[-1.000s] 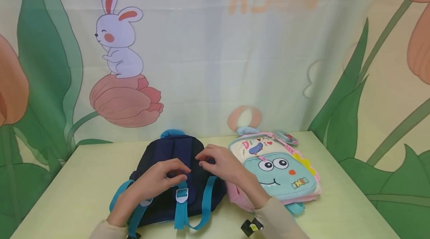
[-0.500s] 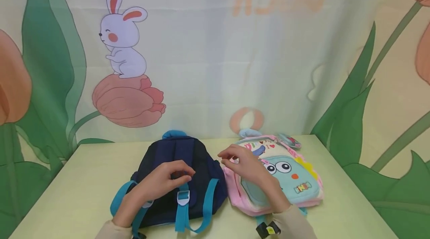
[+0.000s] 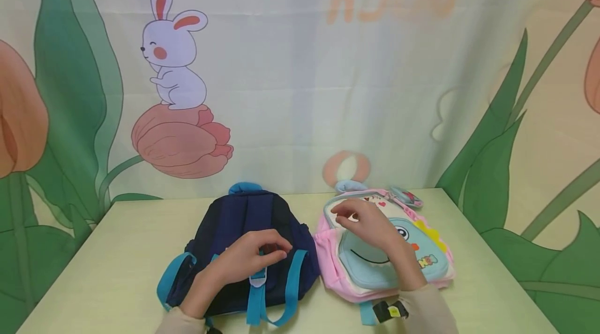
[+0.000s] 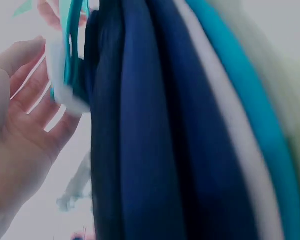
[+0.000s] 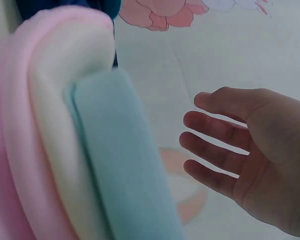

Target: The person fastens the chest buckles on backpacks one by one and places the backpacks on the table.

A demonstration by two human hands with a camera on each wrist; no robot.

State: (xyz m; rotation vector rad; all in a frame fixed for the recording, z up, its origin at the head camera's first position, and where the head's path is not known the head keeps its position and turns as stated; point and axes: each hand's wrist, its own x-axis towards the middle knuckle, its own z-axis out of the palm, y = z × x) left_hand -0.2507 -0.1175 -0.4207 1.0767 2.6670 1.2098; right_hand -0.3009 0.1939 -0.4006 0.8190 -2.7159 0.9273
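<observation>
A dark navy backpack [image 3: 239, 214] lies strap side up on the table, its turquoise straps [image 3: 291, 282] loose toward the front. My left hand [image 3: 246, 258] hovers over it with relaxed, slightly bent fingers and holds nothing. In the left wrist view the navy backpack's side [image 4: 145, 125] fills the middle, beside the bare left palm [image 4: 30, 120]. To the right lies a pink, cream and mint backpack [image 3: 370, 271] with a cartoon face. Above it is my right hand [image 3: 367, 222], fingers loosely bent. The right wrist view has that right hand [image 5: 260, 155] apart from the mint pocket [image 5: 120, 145].
The pale yellow-green table [image 3: 126, 250] runs back to a printed curtain [image 3: 281, 89] with a rabbit and tulips. A small pouch [image 3: 407, 197] is at the pink backpack's top right. A mint strap [image 3: 367, 313] lies below that backpack.
My right hand has moved right, from above the navy backpack's edge to above the pink one. My left hand has shifted slightly right over the navy backpack. Both backpacks stay in place.
</observation>
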